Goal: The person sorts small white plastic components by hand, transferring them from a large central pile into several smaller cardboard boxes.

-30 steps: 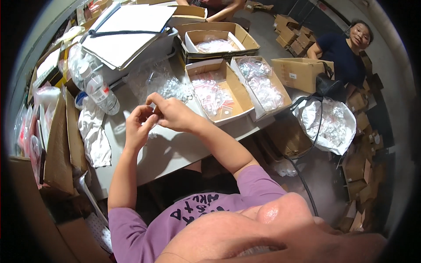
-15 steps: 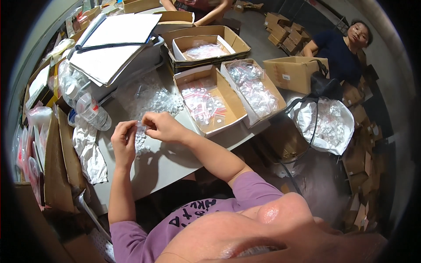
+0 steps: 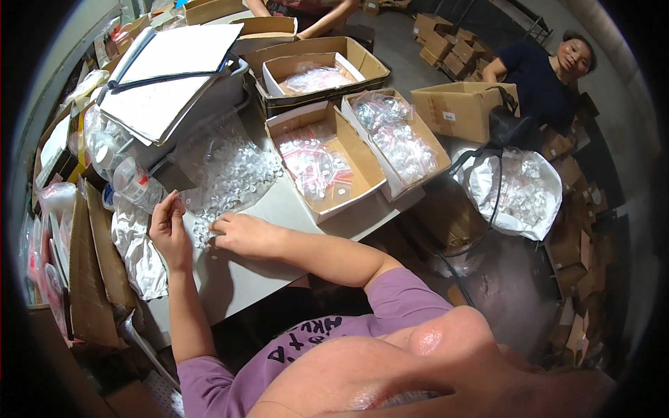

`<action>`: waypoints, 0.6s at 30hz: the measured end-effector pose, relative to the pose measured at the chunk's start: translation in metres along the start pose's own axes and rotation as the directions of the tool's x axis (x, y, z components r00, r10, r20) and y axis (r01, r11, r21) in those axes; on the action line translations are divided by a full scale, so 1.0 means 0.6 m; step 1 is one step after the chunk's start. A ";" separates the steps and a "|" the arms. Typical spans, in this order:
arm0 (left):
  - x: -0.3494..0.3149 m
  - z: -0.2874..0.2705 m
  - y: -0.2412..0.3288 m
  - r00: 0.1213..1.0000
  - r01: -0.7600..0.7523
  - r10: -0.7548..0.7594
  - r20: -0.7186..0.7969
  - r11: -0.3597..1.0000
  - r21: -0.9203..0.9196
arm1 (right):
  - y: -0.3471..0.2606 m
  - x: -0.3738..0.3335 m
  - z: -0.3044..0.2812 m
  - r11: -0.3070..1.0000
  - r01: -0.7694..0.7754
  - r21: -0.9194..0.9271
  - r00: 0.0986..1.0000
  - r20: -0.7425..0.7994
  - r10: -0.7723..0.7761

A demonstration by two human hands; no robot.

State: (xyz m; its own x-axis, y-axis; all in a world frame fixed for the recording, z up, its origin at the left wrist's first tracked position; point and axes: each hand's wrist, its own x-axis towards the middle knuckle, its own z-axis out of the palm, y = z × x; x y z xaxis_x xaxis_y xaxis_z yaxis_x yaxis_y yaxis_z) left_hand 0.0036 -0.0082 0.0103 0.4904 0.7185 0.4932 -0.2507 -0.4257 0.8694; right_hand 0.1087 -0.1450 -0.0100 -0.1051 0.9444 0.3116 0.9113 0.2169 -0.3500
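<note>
My left hand [image 3: 169, 230] is raised over the table, its fingers pinched on a small clear plastic bag [image 3: 189, 199]. To its right, my right hand [image 3: 240, 235] reaches down to the near end of a heap of small white and grey pieces [image 3: 240, 171]. Its fingertips touch the pieces, and whether one is caught between them is hidden. Part of the heap lies over a large clear plastic sheet or bag [image 3: 198, 153]. Beyond my right arm, an open cardboard box [image 3: 362, 174] holds several small clear bags with red edges [image 3: 311, 164].
Beside that box stands another box [image 3: 428, 136] of filled bags. A black-edged box [image 3: 380, 70] sits behind them. Clear plastic cups [image 3: 136, 184], a white cloth [image 3: 139, 244] and a clipboard with papers [image 3: 174, 56] are at left. Two other people are across and right, near a white sack [image 3: 550, 202].
My hands were together above the table. The right hand has dropped to the heap, while the left has moved left with the small bag. The view has shifted slightly.
</note>
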 end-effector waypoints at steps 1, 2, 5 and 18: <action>-0.001 -0.002 -0.004 1.000 0.002 -0.002 0.002 1.000 0.000 | 0.000 0.000 0.001 0.999 0.004 -0.046 0.998 -0.069 -0.007; -0.002 -0.004 -0.009 0.999 0.027 -0.027 0.025 0.999 -0.017 | -0.004 0.000 -0.006 0.999 0.001 -0.045 0.998 -0.069 -0.004; -0.003 -0.007 -0.012 0.996 0.066 -0.064 0.061 0.998 -0.025 | -0.010 0.001 -0.024 0.992 -0.126 -0.021 0.992 0.008 0.126; -0.003 0.005 -0.014 0.986 -0.150 0.142 0.082 0.984 0.101 | 0.010 0.003 0.003 0.966 -0.201 -0.165 0.972 -0.158 0.175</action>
State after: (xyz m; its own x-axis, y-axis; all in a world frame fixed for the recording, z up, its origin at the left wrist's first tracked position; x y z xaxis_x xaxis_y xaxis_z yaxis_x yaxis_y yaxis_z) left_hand 0.0072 -0.0074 0.0019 0.5169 0.6030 0.6076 -0.2362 -0.5818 0.7783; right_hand 0.1133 -0.1416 -0.0135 0.1202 0.9166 0.3813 0.9667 -0.0207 -0.2550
